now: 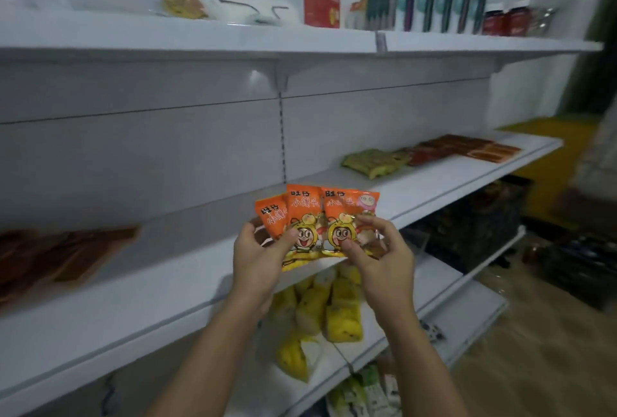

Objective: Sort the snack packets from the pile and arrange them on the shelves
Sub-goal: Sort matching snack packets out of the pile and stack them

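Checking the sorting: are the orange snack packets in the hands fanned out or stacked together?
Fanned out: three orange snack packets overlap side by side, each front showing, pinched by the left hand and right hand.

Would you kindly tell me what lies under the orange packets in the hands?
Yellow packets lie on the lower shelf beneath the orange packets; the left hand and right hand cover some, so their count is unclear.
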`<control>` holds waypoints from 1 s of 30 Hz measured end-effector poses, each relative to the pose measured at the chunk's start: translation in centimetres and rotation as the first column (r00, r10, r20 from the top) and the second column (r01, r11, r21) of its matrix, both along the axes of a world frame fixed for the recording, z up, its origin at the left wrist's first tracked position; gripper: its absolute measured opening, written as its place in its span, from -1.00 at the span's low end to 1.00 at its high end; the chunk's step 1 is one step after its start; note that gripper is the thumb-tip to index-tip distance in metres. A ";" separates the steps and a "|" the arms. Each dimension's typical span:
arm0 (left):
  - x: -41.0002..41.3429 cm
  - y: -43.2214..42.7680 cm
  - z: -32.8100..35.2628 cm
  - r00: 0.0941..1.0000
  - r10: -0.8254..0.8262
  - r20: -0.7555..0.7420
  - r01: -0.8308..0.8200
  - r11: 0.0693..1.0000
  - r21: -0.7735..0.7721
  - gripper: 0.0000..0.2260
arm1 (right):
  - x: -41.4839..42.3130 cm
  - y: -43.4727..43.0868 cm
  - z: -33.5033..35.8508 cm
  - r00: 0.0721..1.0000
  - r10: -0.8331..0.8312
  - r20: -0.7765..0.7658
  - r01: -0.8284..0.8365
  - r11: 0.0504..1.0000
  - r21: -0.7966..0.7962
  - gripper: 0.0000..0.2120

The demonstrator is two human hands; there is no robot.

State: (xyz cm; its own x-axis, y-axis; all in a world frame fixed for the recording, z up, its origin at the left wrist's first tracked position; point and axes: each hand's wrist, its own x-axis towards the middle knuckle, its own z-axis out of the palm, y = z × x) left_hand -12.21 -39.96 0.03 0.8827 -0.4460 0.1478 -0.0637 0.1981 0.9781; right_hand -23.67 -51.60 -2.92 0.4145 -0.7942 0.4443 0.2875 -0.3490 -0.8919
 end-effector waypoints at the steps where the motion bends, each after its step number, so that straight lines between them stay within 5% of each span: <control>1: -1.2 -1.7 0.0 0.999 -0.034 -0.003 0.034 0.999 -0.003 -0.65 | -1.5 -1.2 0.1 1.000 -0.029 0.002 0.029 0.999 0.014 -0.65; 14: -8.1 -17.2 0.6 0.946 -0.323 0.000 0.323 0.946 -0.010 -0.61 | -10.7 -12.2 0.6 0.917 -0.397 -0.029 0.396 0.918 -0.028 -0.71; 23: -0.4 -25.9 -1.0 0.951 -0.285 -0.120 0.282 0.959 -0.043 -0.60 | -2.7 -21.1 0.3 0.962 -0.262 -0.079 0.260 0.965 -0.030 -0.72; 30: 7.6 -29.9 -1.4 0.989 -0.132 -0.062 0.133 0.991 0.010 -0.72 | 6.4 -28.4 0.3 0.983 -0.093 -0.157 0.091 0.996 -0.021 -0.66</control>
